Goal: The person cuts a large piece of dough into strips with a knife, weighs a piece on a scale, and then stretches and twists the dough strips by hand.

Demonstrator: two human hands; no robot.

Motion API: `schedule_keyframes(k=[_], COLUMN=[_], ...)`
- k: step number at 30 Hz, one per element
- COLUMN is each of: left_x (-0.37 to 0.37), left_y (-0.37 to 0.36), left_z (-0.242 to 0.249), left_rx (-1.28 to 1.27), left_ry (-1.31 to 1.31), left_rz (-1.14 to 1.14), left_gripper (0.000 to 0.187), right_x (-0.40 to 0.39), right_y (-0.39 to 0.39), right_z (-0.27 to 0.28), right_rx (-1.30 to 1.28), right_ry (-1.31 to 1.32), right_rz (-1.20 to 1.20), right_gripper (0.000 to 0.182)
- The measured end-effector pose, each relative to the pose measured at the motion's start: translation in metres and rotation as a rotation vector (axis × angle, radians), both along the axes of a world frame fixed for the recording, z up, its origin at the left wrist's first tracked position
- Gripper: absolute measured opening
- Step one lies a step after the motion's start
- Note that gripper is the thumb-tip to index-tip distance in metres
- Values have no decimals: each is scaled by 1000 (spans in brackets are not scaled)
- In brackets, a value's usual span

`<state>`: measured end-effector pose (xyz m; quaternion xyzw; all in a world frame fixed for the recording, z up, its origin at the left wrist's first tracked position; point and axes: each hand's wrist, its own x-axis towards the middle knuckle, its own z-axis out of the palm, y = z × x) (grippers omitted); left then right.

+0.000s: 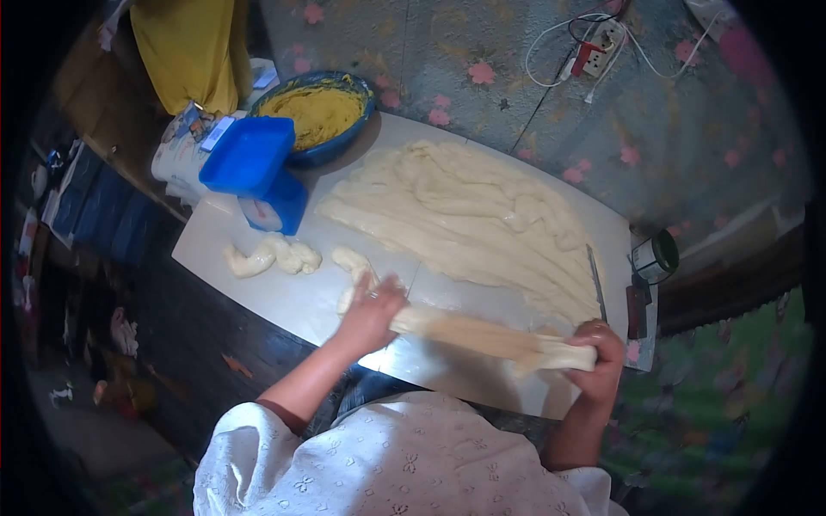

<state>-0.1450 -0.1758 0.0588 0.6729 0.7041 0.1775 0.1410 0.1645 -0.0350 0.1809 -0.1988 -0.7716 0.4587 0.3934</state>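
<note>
A long strip of pale dough [482, 338] stretches between my two hands along the near side of the table. My right hand [600, 353] is closed around its right end. At the other end, my left hand [372, 316] grips the strip from above, its fingers slightly blurred. Dough also shows on the far side of the left hand, as a short piece [349, 261]. Beyond both hands lies a large spread-out sheet of dough [465, 215], folded and wavy toward its far edge. A long thin blade [596, 279] rests at the right edge of the sheet.
A blue weighing scale [274, 193] stands at the left of the white table [211, 236], near a lump of dough [274, 255]. Behind it is a basin of yellow filling [318, 112]. A dark can [656, 255] stands at the right edge. Cables and a socket strip [605, 47] hang on the wall.
</note>
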Motion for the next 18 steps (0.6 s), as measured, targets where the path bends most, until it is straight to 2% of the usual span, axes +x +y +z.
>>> schedule_keyframes(k=[1,3,4,5,6,8,9,11,12,14,15,16,17,18], left_x=[5,22,30,36,43,60,60,57,45,9,-7,-15,-20,-27], left_y=[6,13,16,20,22,22,20,20,24,21,21,21,24,27], left_z=[1,29,45,56,54,42,47,64,65,38,24,16,10,10], left_rx=[-2,-103,-158,-214,-149,4,0,-18,-117,-46,15,4,-70,-135], left_ry=[-97,-258,-267,-278,-269,-274,-279,-510,-641,-660,-672,-677,-564,-445], left_rz=[-34,-5,-37,-66,-134,-343,-347,-300,-234,-272,-310,-322,-360,-394], left_gripper=[45,39,41,43,46,55,55,63,71,73,75,75,67,60], right_x=[18,33,29,19,4,-45,-69,-99,-101,-100,-97,-91,-87,-88], right_y=[5,13,4,-11,-24,-43,-57,-55,-51,-47,-43,-38,-33,-32], right_z=[-13,-19,-20,-22,-23,-23,-42,-40,-35,-18,-12,-7,0,13], right_rx=[-48,2,8,213,419,45,148,-223,-219,-166,-174,-101,-22,7], right_ry=[34,-456,-457,-712,-963,-820,-632,-748,-752,-688,-685,-515,-346,-242], right_rz=[-3,-30,-33,-65,-96,213,150,168,160,103,88,176,267,231], right_gripper=[34,60,60,75,90,105,102,96,96,73,73,58,44,26])
